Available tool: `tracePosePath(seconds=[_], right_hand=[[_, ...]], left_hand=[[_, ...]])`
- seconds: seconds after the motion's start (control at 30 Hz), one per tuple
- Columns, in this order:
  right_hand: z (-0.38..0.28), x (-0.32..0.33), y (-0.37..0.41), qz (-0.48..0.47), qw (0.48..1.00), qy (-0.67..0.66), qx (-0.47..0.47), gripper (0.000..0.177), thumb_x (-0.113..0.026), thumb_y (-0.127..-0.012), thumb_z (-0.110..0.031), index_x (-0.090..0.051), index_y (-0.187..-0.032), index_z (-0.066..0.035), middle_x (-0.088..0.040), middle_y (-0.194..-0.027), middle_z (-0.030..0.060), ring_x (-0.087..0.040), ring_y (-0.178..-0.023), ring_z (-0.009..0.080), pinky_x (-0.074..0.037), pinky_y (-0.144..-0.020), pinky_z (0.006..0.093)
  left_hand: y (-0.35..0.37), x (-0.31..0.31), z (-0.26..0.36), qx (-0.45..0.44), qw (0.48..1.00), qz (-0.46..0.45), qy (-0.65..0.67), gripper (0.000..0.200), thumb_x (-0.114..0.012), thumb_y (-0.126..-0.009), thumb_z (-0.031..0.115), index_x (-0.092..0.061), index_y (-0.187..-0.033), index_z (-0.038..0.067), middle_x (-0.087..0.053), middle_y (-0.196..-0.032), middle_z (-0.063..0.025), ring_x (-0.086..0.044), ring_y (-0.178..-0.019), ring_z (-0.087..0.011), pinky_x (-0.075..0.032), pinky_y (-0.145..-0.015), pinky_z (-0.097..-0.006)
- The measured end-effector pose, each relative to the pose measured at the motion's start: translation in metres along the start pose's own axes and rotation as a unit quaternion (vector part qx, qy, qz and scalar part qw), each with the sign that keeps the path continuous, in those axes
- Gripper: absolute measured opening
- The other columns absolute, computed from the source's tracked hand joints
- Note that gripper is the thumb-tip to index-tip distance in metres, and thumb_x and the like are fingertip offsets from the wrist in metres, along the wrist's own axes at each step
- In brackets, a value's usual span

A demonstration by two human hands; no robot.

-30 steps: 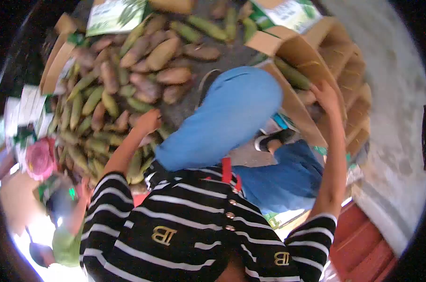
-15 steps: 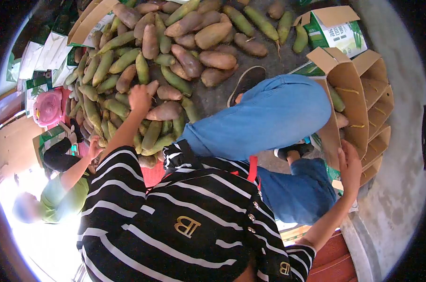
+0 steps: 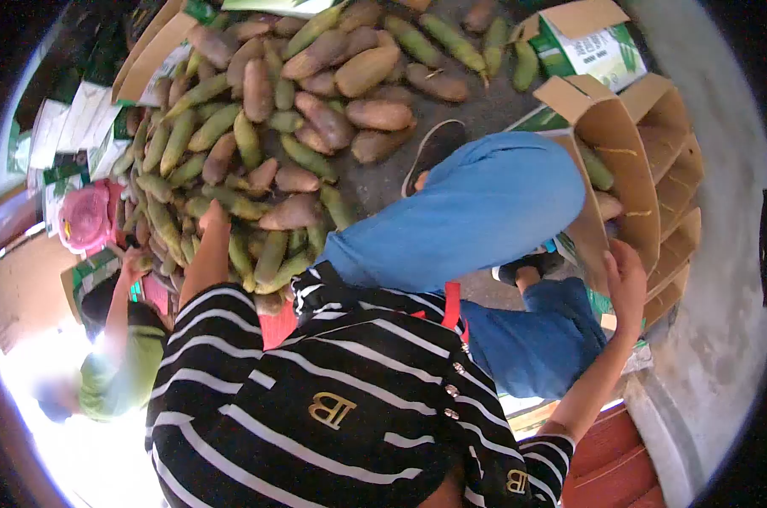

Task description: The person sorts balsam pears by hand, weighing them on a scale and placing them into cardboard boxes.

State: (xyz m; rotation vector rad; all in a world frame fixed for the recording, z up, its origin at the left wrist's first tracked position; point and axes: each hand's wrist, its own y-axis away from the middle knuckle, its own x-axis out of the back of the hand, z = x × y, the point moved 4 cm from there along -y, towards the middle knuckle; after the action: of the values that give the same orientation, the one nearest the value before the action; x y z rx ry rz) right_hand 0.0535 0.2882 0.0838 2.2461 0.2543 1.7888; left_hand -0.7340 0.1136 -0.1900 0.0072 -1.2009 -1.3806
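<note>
My left hand [image 3: 215, 222] reaches into a large pile of long green and reddish-brown root vegetables [image 3: 364, 70]. It touches a green vegetable [image 3: 241, 206], and its fingertips are too indistinct to make out. A short reddish piece [image 3: 262, 175] lies just beyond it. At the right, my right hand [image 3: 625, 273] grips the near edge of an open cardboard box [image 3: 618, 161], thumb and fingers on either side of the edge. Inside that box are a green vegetable [image 3: 597, 168] and a reddish one [image 3: 607, 206].
More open boxes [image 3: 675, 182] stand against the first one at the right. A green-and-white carton [image 3: 599, 52] is behind them. My bent knee [image 3: 527, 178] is between pile and boxes. At the left a co-worker in green [image 3: 125, 372] reaches toward the pile beside a pink stool [image 3: 85, 218].
My left hand has moved left and toward me, away from the short reddish piece. My right hand stays at the box edge. The co-worker's arm has shifted left.
</note>
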Motion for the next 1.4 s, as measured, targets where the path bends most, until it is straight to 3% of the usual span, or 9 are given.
tracePosePath(seconds=[0.07,0.13,0.37,0.57,0.7,0.93,1.1,1.23,1.4], right_hand=[[0.000,-0.004,-0.001,-0.002,1.000,0.020,0.003,0.029,-0.058,-0.084,-0.026,-0.057,-0.105,-0.005,-0.061,-0.095,0.0163,-0.059,-0.086,0.0342,-0.047,-0.073,0.0401],[-0.008,-0.004,-0.003,0.041,0.997,0.054,0.047,0.028,-0.058,-0.083,-0.027,-0.058,-0.103,-0.007,-0.061,-0.094,0.0167,-0.059,-0.085,0.0358,-0.048,-0.071,0.0430],[0.004,-0.013,-0.012,-0.040,0.993,0.110,0.035,0.023,-0.057,-0.081,-0.021,-0.059,-0.099,-0.008,-0.061,-0.088,0.0131,-0.059,-0.083,0.0338,-0.046,-0.070,0.0430],[0.014,-0.018,-0.012,-0.017,0.991,0.114,0.061,0.019,-0.057,-0.081,-0.020,-0.062,-0.096,-0.009,-0.060,-0.083,0.0127,-0.060,-0.080,0.0316,-0.047,-0.068,0.0426],[0.016,-0.020,-0.012,-0.016,0.993,0.106,0.057,0.018,-0.056,-0.082,-0.021,-0.062,-0.094,-0.009,-0.061,-0.083,0.0119,-0.060,-0.079,0.0308,-0.048,-0.067,0.0422],[0.022,-0.026,-0.013,-0.013,0.992,0.112,0.057,0.014,-0.057,-0.080,-0.019,-0.061,-0.089,-0.009,-0.060,-0.081,0.0109,-0.060,-0.078,0.0304,-0.049,-0.066,0.0418],[0.024,-0.028,-0.014,-0.028,0.991,0.123,0.046,0.014,-0.058,-0.078,-0.017,-0.061,-0.089,-0.009,-0.060,-0.082,0.0106,-0.060,-0.080,0.0299,-0.048,-0.067,0.0424],[0.027,-0.030,-0.013,-0.017,0.992,0.113,0.047,0.013,-0.057,-0.078,-0.016,-0.060,-0.088,-0.009,-0.060,-0.083,0.0109,-0.060,-0.081,0.0300,-0.049,-0.068,0.0426],[0.027,-0.030,-0.015,-0.025,0.992,0.116,0.043,0.016,-0.055,-0.078,-0.014,-0.062,-0.092,-0.010,-0.060,-0.084,0.0109,-0.060,-0.082,0.0297,-0.049,-0.068,0.0418]], left_hand=[[0.033,-0.003,0.000,-0.006,0.998,0.013,0.059,0.043,-0.059,-0.084,0.028,-0.045,-0.124,0.018,-0.057,-0.112,-0.0058,-0.060,-0.092,-0.0250,-0.049,-0.071,-0.0373],[-0.044,-0.011,-0.006,-0.038,0.980,-0.142,0.134,0.026,-0.059,-0.082,0.035,-0.057,-0.092,0.012,-0.060,-0.089,-0.0047,-0.055,-0.073,-0.0178,-0.046,-0.058,-0.0317],[0.084,-0.034,-0.023,-0.101,0.991,-0.039,-0.084,0.046,-0.042,-0.087,0.041,-0.053,-0.109,0.002,-0.060,-0.100,-0.0140,-0.060,-0.077,-0.0249,-0.051,-0.062,-0.0342],[0.060,-0.102,-0.029,-0.212,0.924,-0.271,-0.168,0.049,-0.029,-0.093,0.039,-0.054,-0.120,0.008,-0.058,-0.099,-0.0062,-0.054,-0.085,-0.0181,-0.045,-0.074,-0.0302],[0.173,-0.116,-0.032,-0.099,0.956,-0.249,0.119,0.045,-0.037,-0.092,0.039,-0.058,-0.098,-0.001,-0.063,-0.091,-0.0104,-0.057,-0.070,-0.0214,-0.046,-0.056,-0.0322],[0.295,-0.145,-0.017,-0.163,0.908,-0.383,0.039,0.037,-0.047,-0.090,0.040,-0.050,-0.104,0.006,-0.054,-0.097,-0.0044,-0.053,-0.073,-0.0184,-0.046,-0.055,-0.0297],[0.436,-0.153,0.001,-0.345,0.741,-0.575,0.007,0.035,-0.048,-0.091,0.032,-0.049,-0.114,0.006,-0.053,-0.101,-0.0058,-0.053,-0.082,-0.0168,-0.045,-0.068,-0.0288],[0.570,-0.132,0.015,-0.624,0.557,-0.546,-0.046,0.041,-0.048,-0.089,0.024,-0.046,-0.122,0.000,-0.054,-0.107,-0.0098,-0.052,-0.088,-0.0145,-0.045,-0.072,-0.0266],[0.677,-0.122,0.007,-0.771,0.363,-0.518,-0.071,0.043,-0.060,-0.080,0.019,-0.050,-0.119,0.003,-0.058,-0.103,-0.0106,-0.058,-0.086,-0.0194,-0.048,-0.072,-0.0301]])
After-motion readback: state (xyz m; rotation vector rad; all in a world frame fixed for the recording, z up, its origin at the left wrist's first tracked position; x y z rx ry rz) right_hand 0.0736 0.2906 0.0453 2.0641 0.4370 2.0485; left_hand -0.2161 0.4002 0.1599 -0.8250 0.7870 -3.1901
